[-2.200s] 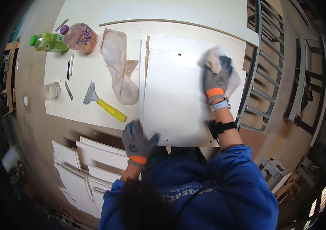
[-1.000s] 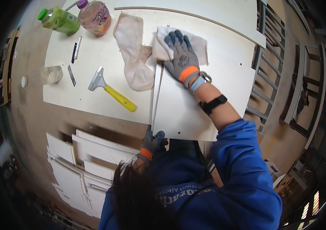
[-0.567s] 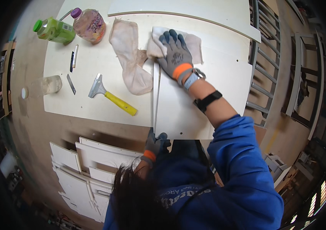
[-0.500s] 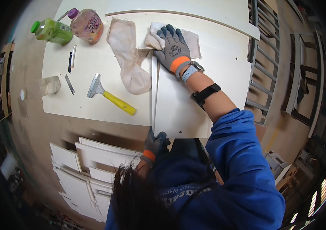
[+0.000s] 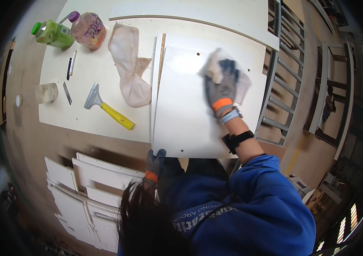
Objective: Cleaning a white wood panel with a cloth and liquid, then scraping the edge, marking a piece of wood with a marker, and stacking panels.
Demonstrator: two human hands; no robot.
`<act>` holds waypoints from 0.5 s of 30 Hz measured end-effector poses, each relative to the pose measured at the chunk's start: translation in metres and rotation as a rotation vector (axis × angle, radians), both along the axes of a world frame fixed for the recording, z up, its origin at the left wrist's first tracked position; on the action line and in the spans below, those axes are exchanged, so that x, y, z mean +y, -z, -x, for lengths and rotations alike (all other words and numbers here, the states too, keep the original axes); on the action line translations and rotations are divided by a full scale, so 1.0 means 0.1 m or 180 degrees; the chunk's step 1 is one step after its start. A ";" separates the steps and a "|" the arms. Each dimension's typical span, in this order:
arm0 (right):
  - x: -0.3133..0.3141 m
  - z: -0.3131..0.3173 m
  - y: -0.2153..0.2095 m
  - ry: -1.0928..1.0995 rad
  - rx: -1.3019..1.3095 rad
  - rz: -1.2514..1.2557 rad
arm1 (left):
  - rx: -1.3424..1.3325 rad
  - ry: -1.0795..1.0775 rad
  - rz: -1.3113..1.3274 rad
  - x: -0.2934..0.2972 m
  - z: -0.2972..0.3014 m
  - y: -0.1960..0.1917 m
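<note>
Head view: blurred right hand (image 5: 221, 87), cloth (image 5: 215, 68).

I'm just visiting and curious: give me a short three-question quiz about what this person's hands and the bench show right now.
1. True or false: the right hand presses a pale cloth onto the white panel.
2. Which tool has the yellow handle? A) a scraper B) a hammer C) a paintbrush
3. Fill in: the left hand is at the panel's ____ edge, the one closest to the person.

Key
1. True; the gloved hand lies flat on the cloth.
2. A, the scraper, which lies on the workbench left of the panel, beside a second rag.
3. Near.
</note>
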State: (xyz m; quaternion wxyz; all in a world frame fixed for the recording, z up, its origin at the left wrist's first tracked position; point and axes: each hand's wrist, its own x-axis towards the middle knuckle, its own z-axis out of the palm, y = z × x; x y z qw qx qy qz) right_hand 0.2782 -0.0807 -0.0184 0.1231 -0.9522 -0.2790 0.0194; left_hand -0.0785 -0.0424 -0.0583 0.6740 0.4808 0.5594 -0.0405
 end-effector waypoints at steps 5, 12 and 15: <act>0.42 1.25 -0.05 -0.3199 0.0822 -0.0395 | -0.0479 -0.0655 0.0648 0.03 -0.13 -0.14; -0.54 -0.59 -0.11 -0.1048 -0.0633 0.0832 | -0.0558 -0.0712 0.0351 0.00 -0.25 -0.36; -0.43 -0.19 -0.12 -0.1314 0.0243 0.0062 | -0.0546 -0.0767 0.0270 -0.03 -0.24 -0.29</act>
